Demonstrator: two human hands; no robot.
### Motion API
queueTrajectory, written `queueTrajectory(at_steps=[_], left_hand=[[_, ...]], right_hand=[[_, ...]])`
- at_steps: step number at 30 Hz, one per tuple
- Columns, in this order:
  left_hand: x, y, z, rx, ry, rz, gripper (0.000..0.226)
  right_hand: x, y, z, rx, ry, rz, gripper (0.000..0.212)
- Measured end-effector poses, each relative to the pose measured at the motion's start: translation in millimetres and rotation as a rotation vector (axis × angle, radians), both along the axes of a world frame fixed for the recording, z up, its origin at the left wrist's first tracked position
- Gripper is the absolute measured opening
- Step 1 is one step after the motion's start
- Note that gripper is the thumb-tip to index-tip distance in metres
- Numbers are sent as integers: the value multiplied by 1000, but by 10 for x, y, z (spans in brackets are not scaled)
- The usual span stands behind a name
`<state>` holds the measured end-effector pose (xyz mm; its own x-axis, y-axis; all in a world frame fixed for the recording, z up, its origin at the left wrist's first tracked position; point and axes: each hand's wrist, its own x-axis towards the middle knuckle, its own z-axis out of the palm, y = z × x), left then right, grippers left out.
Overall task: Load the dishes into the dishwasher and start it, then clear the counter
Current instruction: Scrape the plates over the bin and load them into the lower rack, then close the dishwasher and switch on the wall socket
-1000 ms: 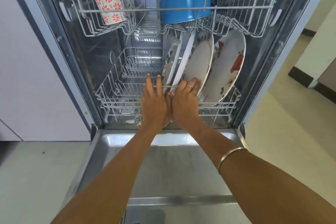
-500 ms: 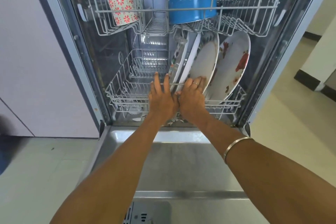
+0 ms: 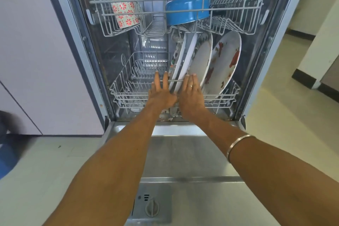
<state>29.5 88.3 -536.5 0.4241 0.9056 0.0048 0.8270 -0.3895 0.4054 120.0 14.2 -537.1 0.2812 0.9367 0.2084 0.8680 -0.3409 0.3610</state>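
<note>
Flat hands [image 3: 175, 91] against lower rack [image 3: 128, 95]

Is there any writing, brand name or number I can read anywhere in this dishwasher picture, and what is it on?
No readable text anywhere.
Detergent unit on the open door: dark marks beside the round cap, too blurred to read as words or symbols.
Left inner wall: a round embossed mark, too blurred to read.
Cup in the upper rack: red flower pattern only, no lettering.
Plates in the lower rack: food stains and a patterned rim, no writing.

bright daylight from the right — soft, edges bowed.
</note>
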Motion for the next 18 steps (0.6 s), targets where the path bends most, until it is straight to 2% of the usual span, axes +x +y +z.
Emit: queueTrajectory(at_steps=[3,7,9,13,18], left_hand=[[-174,-136,-138,127,20,-27,102],[-403,-695,-613,258,-104,-64,80],[-491,-806,-832,326,-102,-87,73],[-691,-976,-950,277,-1,-82,68],[-858,-1188,-1024,259,33,-100,63]], right_hand=[[-24,-217,9,73,144,102,83],[78,-612,-38,45,178,129,84],[114,-814,-66,63,214,134,79],[93,-1092,-137,66,337,139,79],[39,-1414,-358,102,446,108,75]])
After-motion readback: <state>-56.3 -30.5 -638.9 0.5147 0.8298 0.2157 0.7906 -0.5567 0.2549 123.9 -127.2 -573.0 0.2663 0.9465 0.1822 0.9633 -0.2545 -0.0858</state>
